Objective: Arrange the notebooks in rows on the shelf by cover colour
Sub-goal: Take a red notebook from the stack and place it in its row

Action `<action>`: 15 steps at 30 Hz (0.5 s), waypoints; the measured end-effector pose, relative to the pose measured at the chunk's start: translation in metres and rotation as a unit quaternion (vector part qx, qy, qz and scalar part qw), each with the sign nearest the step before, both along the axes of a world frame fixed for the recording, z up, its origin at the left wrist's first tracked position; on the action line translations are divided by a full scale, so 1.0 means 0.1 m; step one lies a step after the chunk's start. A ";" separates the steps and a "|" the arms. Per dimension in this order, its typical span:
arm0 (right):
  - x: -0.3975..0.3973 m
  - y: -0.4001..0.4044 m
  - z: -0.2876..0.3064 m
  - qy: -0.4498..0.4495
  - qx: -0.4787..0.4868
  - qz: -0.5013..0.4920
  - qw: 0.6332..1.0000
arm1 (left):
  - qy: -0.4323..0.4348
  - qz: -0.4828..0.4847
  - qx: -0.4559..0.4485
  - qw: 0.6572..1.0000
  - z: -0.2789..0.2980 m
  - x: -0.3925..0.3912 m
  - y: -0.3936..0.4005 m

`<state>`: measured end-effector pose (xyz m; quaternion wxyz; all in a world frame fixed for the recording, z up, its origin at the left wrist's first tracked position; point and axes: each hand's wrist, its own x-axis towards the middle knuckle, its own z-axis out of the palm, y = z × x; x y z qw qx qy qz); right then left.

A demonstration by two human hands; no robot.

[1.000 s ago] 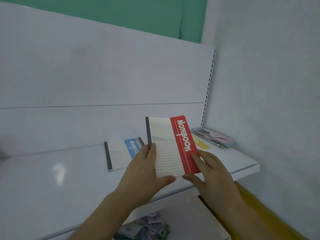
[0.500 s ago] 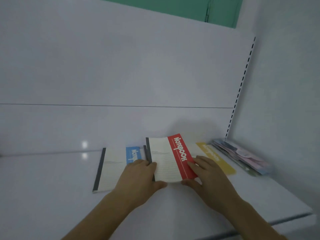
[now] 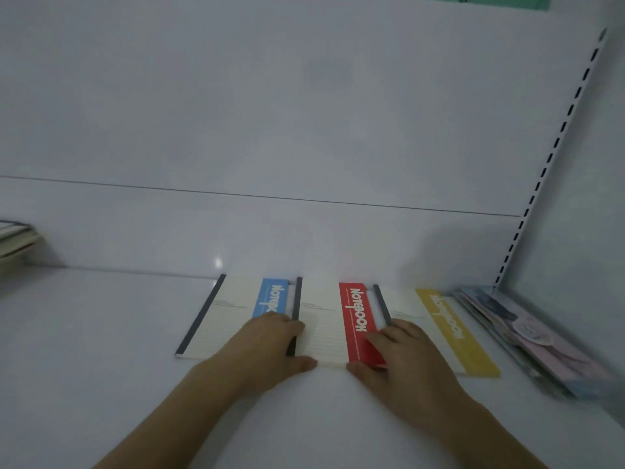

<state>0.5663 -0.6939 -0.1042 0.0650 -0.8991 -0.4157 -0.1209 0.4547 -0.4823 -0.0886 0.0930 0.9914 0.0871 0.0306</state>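
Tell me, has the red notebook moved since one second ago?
Yes. The red notebook was held tilted up above the shelf; now it lies flat on it, between the blue notebook and the yellow notebook, under both hands.

White back panel (image 3: 304,113), slotted upright (image 3: 554,143), green wall (image 3: 500,0) above.

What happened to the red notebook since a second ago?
The red notebook was held up, tilted above the shelf; both hands brought it down, and it now lies flat between the blue notebook and the yellow notebook. The left hand and right hand still touch its near corners. The blue and yellow notebooks and the stack at the right stayed put.
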 end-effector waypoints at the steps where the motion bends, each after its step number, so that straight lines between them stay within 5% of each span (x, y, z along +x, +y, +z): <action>1: 0.02 -0.01 0.01 0.006 0.004 0.007 1.000 | 0.003 -0.001 -0.011 1.000 0.02 0.00 0.00; 15: -0.02 -0.02 0.07 0.029 0.004 -0.003 1.000 | 0.006 -0.015 0.040 0.999 0.09 -0.05 -0.06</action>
